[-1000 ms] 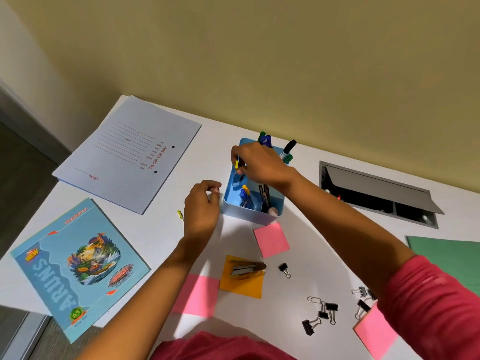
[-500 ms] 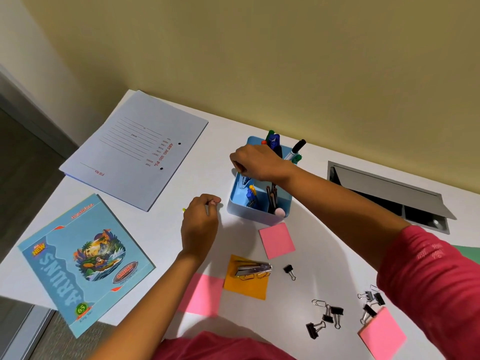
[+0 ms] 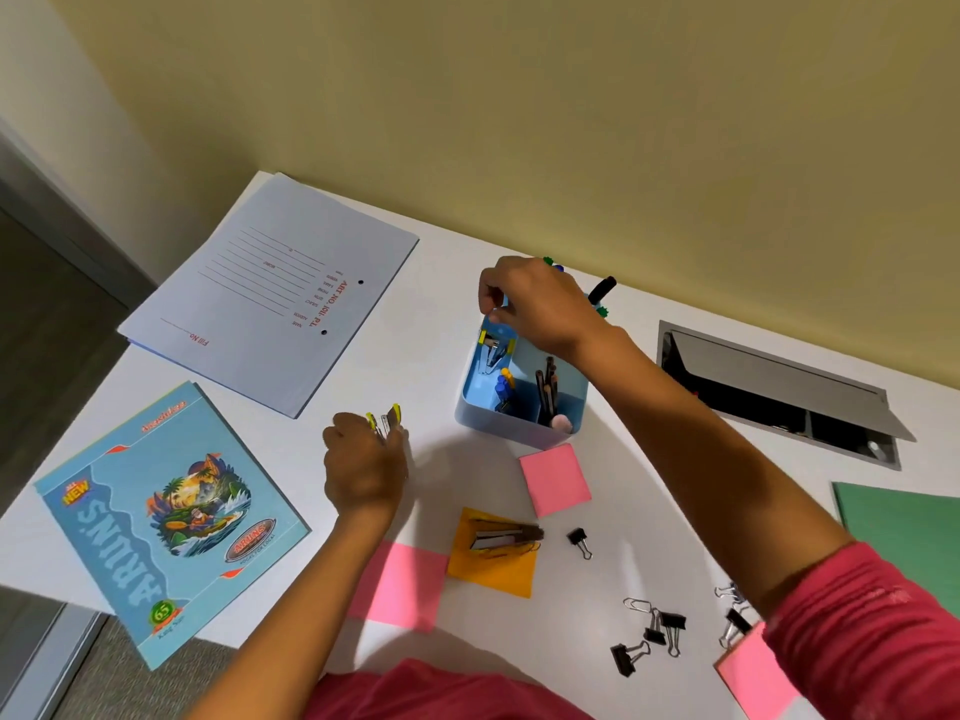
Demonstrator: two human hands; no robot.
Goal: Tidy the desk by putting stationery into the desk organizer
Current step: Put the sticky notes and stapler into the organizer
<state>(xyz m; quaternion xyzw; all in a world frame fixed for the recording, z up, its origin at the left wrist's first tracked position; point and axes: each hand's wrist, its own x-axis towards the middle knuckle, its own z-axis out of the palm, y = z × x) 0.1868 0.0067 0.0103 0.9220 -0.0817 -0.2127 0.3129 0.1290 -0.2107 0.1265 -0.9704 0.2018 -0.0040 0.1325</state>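
To the outside of the left hand [image 3: 366,470], the notebook [image 3: 166,517] lies flat on the table [image 3: 431,314] and plays no part here. The left hand has changed most. A second ago it sat curled on the table with a small yellow thing just outside its knuckles. Now it is raised a little, with its fingers clamped on a yellow-handled clip [image 3: 384,419] that sticks out past the fingertips. The clip's long axis runs away from the person, with two yellow handles splayed at the far end and the body buried in the grip (it reads as one clip, though I cannot be sure).

The desk organizer [image 3: 519,433] stands between the hands, closer to the right one. In its far-left compartment, directly below the right hand's fingertips, lies a matching clip [image 3: 493,350], its yellow ends toward the far wall and narrowing toward the person. A second ago the right hand [image 3: 537,309] held that clip down inside. It has since lifted above the rim, fingers curled and thumb against forefinger, and I cannot tell whether it still pinches anything. One clip looks delivered and the next is ready to follow.

Between the forearms lies the stapler [image 3: 501,537]; nearer the person, beside the right elbow, the black binder clips [image 3: 649,634] are still loose on the table, so plenty remains.
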